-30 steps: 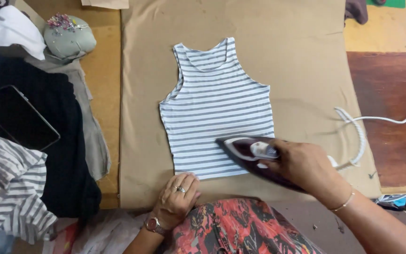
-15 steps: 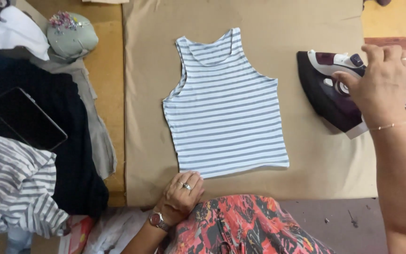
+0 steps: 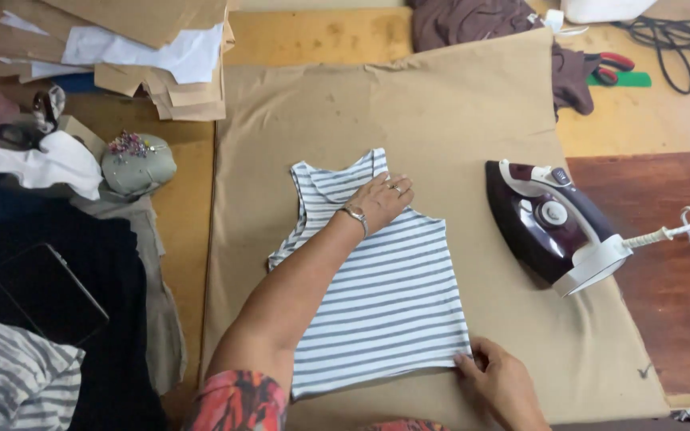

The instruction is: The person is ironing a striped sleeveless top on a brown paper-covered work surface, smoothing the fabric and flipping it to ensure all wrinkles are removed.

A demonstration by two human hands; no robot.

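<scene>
The striped tank top [image 3: 385, 287] lies flat at the centre of the tan pressing pad [image 3: 457, 104], neckline toward 12 o'clock and hem toward 6 o'clock. I go from the largest thing down. The pad covers most of the wooden table [image 3: 313, 36]. At 9 o'clock I see a pile of dark clothes [image 3: 105, 263] with a black tablet [image 3: 45, 291] on it. At 11 o'clock there is a stack of brown paper patterns [image 3: 145, 48] with white sheets between them; I see no printed label on them that I can read. At 3 o'clock the dark purple and white iron [image 3: 557, 223] rests on the pad, untouched, its cord going to the right. A grey-green pincushion [image 3: 137, 164] sits at 10 o'clock.

My left hand [image 3: 381, 199] lies spread and flat on the upper part of the top, near the neckline, pressing and not gripping. My right hand [image 3: 501, 379] pinches the lower right hem corner with the fingertips.

To do this well, I judge that the upper hand should hold firm while the lower hand pulls gently, so the stripes stay straight.
</scene>
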